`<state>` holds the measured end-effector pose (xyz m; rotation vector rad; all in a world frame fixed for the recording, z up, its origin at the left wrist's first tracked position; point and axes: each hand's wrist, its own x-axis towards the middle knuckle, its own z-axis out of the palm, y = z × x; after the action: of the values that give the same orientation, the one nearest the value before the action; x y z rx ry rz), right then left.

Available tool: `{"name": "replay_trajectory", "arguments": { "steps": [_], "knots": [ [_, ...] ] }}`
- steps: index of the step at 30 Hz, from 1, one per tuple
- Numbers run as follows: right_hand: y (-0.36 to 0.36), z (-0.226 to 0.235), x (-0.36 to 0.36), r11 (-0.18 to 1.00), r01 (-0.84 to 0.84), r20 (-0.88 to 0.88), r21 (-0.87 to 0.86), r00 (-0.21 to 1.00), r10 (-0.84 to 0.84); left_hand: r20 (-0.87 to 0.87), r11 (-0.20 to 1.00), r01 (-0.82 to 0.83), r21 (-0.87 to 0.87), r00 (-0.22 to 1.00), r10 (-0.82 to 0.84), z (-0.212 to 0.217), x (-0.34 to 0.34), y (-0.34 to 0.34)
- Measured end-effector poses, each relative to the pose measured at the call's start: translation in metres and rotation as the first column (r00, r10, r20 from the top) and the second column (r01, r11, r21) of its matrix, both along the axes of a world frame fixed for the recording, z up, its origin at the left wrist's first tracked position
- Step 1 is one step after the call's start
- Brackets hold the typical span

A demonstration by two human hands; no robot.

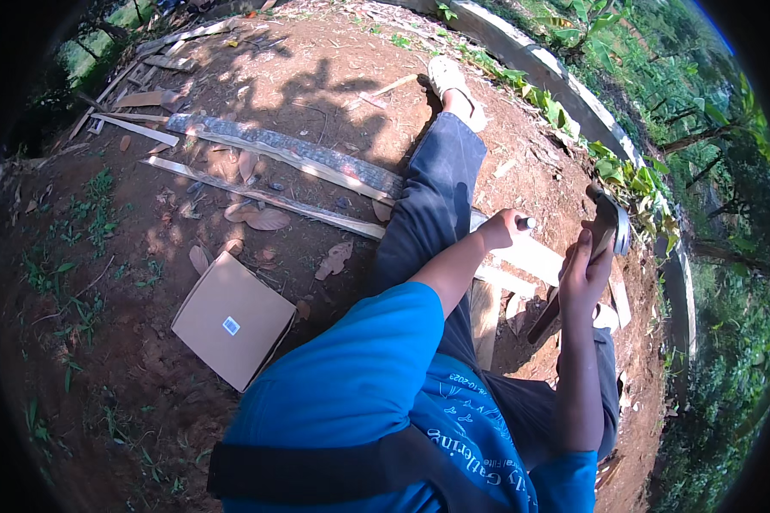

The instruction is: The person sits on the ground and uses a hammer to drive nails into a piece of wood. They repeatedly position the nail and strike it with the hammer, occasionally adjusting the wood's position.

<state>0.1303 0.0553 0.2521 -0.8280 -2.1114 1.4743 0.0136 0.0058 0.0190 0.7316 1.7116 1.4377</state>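
My right hand (585,272) is wrapped round the wooden handle of a hammer (622,229), raised with its metal head up at the right. The handle's lower end sticks out below my fist. My left hand (499,229) is closed on a short dark tool handle (526,223) with a rounded end; its lower part is hidden by the hand, so I cannot tell the kind of tool. Below and beside my left hand lies a pale, brightly lit wooden board (530,258), between my legs. The hammer is apart from the tool handle and the board.
A closed cardboard box (235,321) sits on the soil at my left. Long wooden strips (274,198) and a bark-edged plank (291,152) run out from under my outstretched leg (432,188). A low concrete wall (565,85) curves along the right, with plants beside it.
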Motion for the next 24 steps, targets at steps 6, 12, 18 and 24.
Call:
{"name": "replay_trajectory", "arguments": {
  "steps": [6, 12, 18, 24],
  "knots": [
    [0.002, -0.024, -0.007, 0.940, -0.253, 0.264, 0.227, 0.945, 0.191, 0.088, 0.992, -0.043, 0.117, 0.996, 0.033, -0.026, -0.006, 0.000],
    [0.013, -0.060, 0.012, 0.927, -0.047, 0.182, 0.373, 0.983, -0.023, 0.052, 0.991, -0.025, 0.135, 0.999, 0.018, -0.027, 0.008, 0.016],
    [0.015, -0.002, -0.001, 0.999, 0.051, 0.120, 0.002, 0.991, -0.051, 0.068, 0.990, 0.032, 0.135, 0.997, -0.041, -0.015, 0.001, 0.002],
    [0.030, -0.066, 0.011, 0.975, -0.176, 0.431, 0.135, 0.897, 0.103, 0.098, 0.992, -0.042, 0.122, 0.995, 0.030, -0.047, -0.020, -0.007]
  ]
}}
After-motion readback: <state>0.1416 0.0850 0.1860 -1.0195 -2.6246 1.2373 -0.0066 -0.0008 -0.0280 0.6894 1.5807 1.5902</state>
